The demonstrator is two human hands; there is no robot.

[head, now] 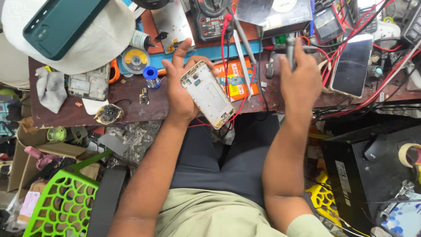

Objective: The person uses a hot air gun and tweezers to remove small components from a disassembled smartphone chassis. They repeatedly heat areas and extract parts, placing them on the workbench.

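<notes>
Left hand cradles an opened phone frame, right hand holds a slim metal tool, both raised over the near edge of the tabletop.

Left hand (182, 90): palm up, grip closed loosely around the phone frame (208, 94), thumb on its near left edge, fingers spread behind it; the frame is gold-rimmed, inner side up, tilted diagonally. Right hand (300, 81): grip clamped on a grey metal tool (290, 52), shaft pointing up; tip not readable. The two hands are well apart. Tabletop (127, 94) is brown and cluttered: solder spool (151, 74) left of the left hand, multimeter (213, 17) at the far side with red leads (225, 52) trailing behind the frame, white-framed phone (352, 65) lying right of the right hand, grey rag (51, 89) at far left. Green plastic chair (66, 202) at lower left on the floor.
</notes>
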